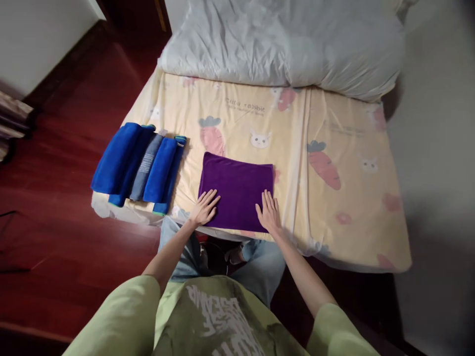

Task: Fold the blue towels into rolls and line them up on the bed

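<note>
A purple cloth (237,190), which looks like a towel, lies flat in a rough rectangle near the front edge of the bed. My left hand (204,207) rests on its lower left side, fingers spread. On the lower right side lies my right hand (269,212), also flat with fingers apart. Neither hand grips anything. To the left of the cloth, several folded or rolled cloths sit side by side: a wide blue one (118,158), a grey-blue one (146,168) with pale stripes, and another blue one (161,168).
The bed (341,217) has a yellow sheet printed with carrots and rabbits, creased right of the purple cloth. A bunched grey-white quilt (282,44) covers the far end. Dark red floor (67,237) lies left, and a pale wall (441,198) stands right.
</note>
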Tool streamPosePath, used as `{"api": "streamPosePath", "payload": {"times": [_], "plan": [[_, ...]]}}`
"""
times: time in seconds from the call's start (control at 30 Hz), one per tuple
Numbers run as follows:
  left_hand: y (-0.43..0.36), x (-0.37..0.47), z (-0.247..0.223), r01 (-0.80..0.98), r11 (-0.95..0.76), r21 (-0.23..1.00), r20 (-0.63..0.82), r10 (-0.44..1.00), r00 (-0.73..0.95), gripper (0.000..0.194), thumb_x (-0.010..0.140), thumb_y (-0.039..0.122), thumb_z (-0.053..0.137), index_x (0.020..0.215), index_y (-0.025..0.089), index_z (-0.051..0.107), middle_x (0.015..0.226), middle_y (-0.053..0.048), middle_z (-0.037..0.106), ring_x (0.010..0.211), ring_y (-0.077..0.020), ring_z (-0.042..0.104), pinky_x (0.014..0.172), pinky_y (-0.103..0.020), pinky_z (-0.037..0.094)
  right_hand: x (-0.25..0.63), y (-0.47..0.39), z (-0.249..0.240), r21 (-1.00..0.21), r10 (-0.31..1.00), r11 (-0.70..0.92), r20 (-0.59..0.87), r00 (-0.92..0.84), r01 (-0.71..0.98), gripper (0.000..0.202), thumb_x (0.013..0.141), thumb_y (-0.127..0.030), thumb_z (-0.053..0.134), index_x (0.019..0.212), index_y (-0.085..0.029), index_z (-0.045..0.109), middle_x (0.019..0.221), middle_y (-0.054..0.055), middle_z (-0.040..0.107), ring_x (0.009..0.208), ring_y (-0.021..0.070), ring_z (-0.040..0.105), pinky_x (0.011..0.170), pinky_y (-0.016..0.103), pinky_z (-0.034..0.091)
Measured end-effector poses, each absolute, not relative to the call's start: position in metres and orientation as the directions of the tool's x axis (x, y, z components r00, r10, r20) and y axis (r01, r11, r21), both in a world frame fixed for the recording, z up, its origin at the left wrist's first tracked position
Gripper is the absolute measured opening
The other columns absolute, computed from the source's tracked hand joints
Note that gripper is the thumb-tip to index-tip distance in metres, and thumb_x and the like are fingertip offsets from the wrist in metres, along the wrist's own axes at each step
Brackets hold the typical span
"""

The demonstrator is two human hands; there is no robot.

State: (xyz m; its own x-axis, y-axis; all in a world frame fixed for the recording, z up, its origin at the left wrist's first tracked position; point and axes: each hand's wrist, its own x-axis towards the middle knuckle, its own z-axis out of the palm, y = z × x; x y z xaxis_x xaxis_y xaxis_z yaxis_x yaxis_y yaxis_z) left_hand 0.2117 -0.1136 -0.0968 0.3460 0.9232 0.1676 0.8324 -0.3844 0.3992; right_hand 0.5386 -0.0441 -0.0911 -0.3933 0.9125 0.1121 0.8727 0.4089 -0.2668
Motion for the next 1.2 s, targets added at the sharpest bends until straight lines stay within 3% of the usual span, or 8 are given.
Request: {"api": "streamPosePath", "payload": {"times": [0.13, 0.37, 0.53, 0.7, 0.87, 1.03, 1.2], "plan": [[-0.115, 0.202, -0.108, 0.836, -0.350, 0.423, 0.183, 0.936, 0.299, 0.061, 0.097, 0.023, 0.043, 0.157, 0.014, 0.041, 0.165, -0.012, 0.033, 0.155, -0.0273, 0.026, 0.128, -0.050, 0.021, 0.554, -0.053, -0.099, -0.271, 0.929, 0.369, 0.108, -0.353, 0.889, 0.065, 0.106, -0.039, 0.032, 0.163, -0.010, 0.021, 0.168, 0.014, 0.023, 0.157, 0.0267, 0.018, 0.128, 0.054, 0.016], [-0.113, 0.203, -0.114, 0.832, -0.354, 0.427, 0.177, 0.935, 0.307, 0.065, 0.092, 0.023, 0.046, 0.156, 0.013, 0.043, 0.165, -0.012, 0.034, 0.155, -0.0286, 0.027, 0.128, -0.051, 0.021, 0.550, -0.048, -0.099, -0.281, 0.942, 0.335, 0.082, -0.325, 0.900, 0.067, 0.104, -0.038, 0.036, 0.163, -0.011, 0.022, 0.169, 0.012, 0.022, 0.157, 0.0267, 0.017, 0.129, 0.053, 0.015], [-0.113, 0.203, -0.109, 0.842, -0.357, 0.404, 0.201, 0.933, 0.298, 0.065, 0.092, 0.022, 0.046, 0.156, 0.014, 0.043, 0.164, -0.013, 0.036, 0.155, -0.0285, 0.028, 0.128, -0.053, 0.022, 0.547, -0.050, -0.100, -0.294, 0.931, 0.364, 0.149, -0.334, 0.884, 0.066, 0.103, -0.036, 0.036, 0.163, -0.011, 0.024, 0.168, 0.012, 0.024, 0.157, 0.0267, 0.020, 0.129, 0.053, 0.016], [-0.126, 0.203, -0.093, 0.861, -0.349, 0.371, 0.177, 0.936, 0.304, 0.057, 0.097, 0.020, 0.040, 0.153, 0.014, 0.046, 0.162, -0.013, 0.039, 0.154, -0.0256, 0.029, 0.126, -0.052, 0.026, 0.541, -0.061, -0.098, -0.322, 0.908, 0.397, 0.272, -0.318, 0.859, 0.059, 0.104, -0.031, 0.035, 0.160, -0.012, 0.034, 0.164, 0.014, 0.034, 0.153, 0.0293, 0.031, 0.126, 0.058, 0.023], [-0.177, 0.179, -0.094, 0.806, -0.418, 0.419, 0.089, 0.902, 0.421, 0.055, 0.096, 0.026, 0.049, 0.151, 0.019, 0.048, 0.163, -0.008, 0.038, 0.154, -0.0252, 0.029, 0.128, -0.050, 0.027, 0.559, -0.123, -0.107, -0.423, 0.833, 0.550, 0.333, -0.441, 0.720, 0.051, 0.103, -0.021, 0.034, 0.152, -0.018, 0.050, 0.154, 0.009, 0.051, 0.146, 0.0231, 0.045, 0.122, 0.050, 0.038], [-0.197, 0.160, -0.109, 0.771, -0.361, 0.525, 0.090, 0.924, 0.372, 0.056, 0.090, 0.010, 0.039, 0.141, 0.021, 0.060, 0.157, -0.007, 0.048, 0.151, -0.0265, 0.037, 0.127, -0.054, 0.030, 0.578, -0.164, -0.119, -0.592, 0.896, 0.429, 0.376, -0.237, 0.682, 0.050, 0.095, -0.020, 0.043, 0.141, -0.021, 0.062, 0.147, 0.008, 0.059, 0.138, 0.0247, 0.054, 0.115, 0.051, 0.049], [-0.191, 0.159, -0.114, 0.696, -0.365, 0.618, 0.167, 0.926, 0.338, 0.047, 0.097, 0.015, 0.036, 0.133, 0.019, 0.066, 0.146, -0.011, 0.060, 0.146, -0.0259, 0.045, 0.122, -0.058, 0.036, 0.573, -0.155, -0.128, -0.690, 0.913, 0.345, 0.405, -0.055, 0.636, 0.049, 0.083, -0.014, 0.045, 0.122, -0.019, 0.074, 0.134, 0.009, 0.068, 0.128, 0.0262, 0.063, 0.110, 0.051, 0.053]]}}
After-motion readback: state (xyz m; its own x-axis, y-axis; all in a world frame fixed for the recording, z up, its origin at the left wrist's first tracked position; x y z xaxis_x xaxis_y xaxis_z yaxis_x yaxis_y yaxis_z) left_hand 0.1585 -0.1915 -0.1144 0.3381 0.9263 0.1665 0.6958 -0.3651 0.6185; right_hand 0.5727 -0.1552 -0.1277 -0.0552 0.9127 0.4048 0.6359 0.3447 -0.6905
